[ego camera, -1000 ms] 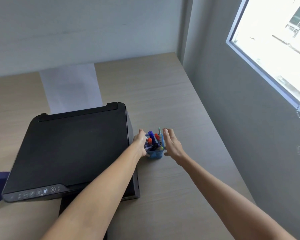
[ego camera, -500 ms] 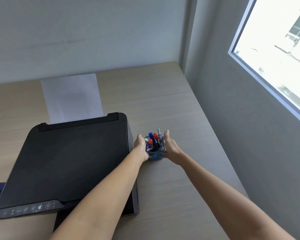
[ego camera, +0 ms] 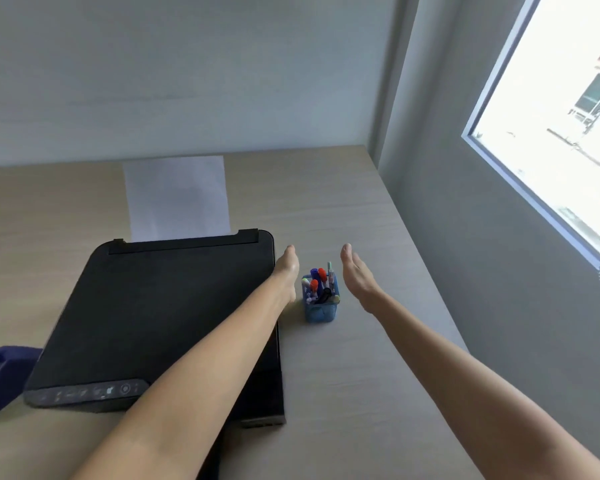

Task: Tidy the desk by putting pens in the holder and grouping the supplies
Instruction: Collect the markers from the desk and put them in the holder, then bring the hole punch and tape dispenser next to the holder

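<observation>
A blue mesh pen holder (ego camera: 321,308) stands upright on the wooden desk (ego camera: 354,358), just right of the black printer (ego camera: 160,317), filled with capped pens (ego camera: 317,284). The left hand (ego camera: 287,271) and right hand (ego camera: 359,280) flank it, fingers extended flat and empty, palms facing inward, apart from the holder. A white paper sheet (ego camera: 177,199) rises from the printer's rear feed.

Black printer (ego camera: 160,317), white paper (ego camera: 177,199), window (ego camera: 568,126)
</observation>
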The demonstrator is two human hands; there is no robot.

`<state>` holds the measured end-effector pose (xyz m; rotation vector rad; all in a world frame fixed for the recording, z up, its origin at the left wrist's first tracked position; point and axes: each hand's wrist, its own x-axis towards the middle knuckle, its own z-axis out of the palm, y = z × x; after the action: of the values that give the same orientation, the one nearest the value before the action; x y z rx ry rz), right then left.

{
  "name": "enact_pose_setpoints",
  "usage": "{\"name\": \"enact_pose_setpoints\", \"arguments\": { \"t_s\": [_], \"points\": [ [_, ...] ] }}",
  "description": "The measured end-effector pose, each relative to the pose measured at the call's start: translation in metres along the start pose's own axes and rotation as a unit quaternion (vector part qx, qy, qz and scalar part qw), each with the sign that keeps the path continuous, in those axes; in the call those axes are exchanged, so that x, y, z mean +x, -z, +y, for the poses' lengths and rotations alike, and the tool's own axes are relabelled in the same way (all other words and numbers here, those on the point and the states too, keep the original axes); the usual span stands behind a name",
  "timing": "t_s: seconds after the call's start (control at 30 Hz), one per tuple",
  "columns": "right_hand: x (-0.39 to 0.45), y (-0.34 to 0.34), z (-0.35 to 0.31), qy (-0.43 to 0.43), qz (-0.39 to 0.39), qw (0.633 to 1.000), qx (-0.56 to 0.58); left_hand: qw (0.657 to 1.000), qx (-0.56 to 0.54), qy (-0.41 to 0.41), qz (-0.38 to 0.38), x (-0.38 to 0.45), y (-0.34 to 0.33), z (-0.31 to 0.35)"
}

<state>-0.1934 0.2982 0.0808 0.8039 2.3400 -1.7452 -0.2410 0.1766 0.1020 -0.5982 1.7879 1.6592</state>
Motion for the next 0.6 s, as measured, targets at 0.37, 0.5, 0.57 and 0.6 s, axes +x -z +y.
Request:
{"name": "enact_pose_setpoints", "arguments": {
  "t_s": [0.37, 0.5, 0.57, 0.6],
  "points": [
    [-0.082, -0.133, -0.125, 0.207, -0.057, 0.972, -0.093, 0.981, -0.059, -0.184, 0.03, -0.11, 0.218, 0.013],
    [-0.12, -0.232, -0.147, 0.231, -0.147, 0.951, -0.142, 0.973, -0.074, -0.175, 0.133, -0.13, 0.338, -0.037],
    [-0.141, -0.286, -0.153, 0.257, -0.18, 0.934, -0.172, 0.967, -0.067, -0.152, 0.195, -0.144, 0.396, -0.072],
    [-0.149, -0.31, -0.153, 0.264, -0.2, 0.925, -0.185, 0.965, -0.052, -0.143, 0.215, -0.151, 0.422, -0.092]
  ]
}}
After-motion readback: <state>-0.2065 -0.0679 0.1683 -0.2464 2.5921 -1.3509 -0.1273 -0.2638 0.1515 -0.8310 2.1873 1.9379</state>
